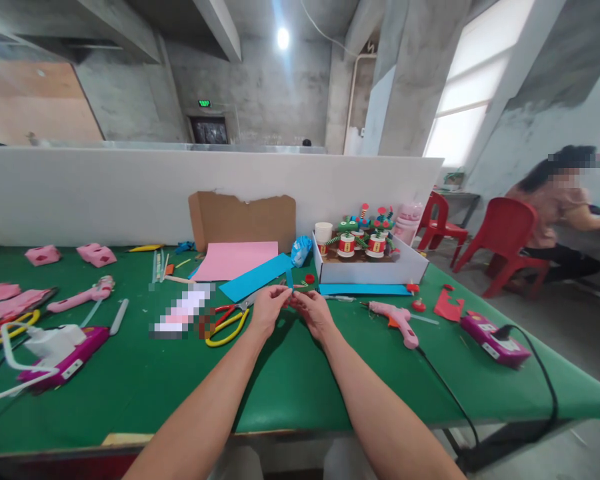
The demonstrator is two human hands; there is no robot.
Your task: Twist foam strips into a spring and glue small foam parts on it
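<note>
My left hand and my right hand meet over the green table, fingertips pinched together on a small red-and-blue craft piece. Its exact shape is hidden by my fingers. Yellow-handled scissors lie just left of my left hand. A pink glue gun rests on the table to the right of my right hand. A blue paper strip and a pink sheet lie beyond my hands.
A white box of finished spool figures stands at the back right. Pink power strips with cables sit at both sides, and another glue gun lies left. A person sits on a red chair far right.
</note>
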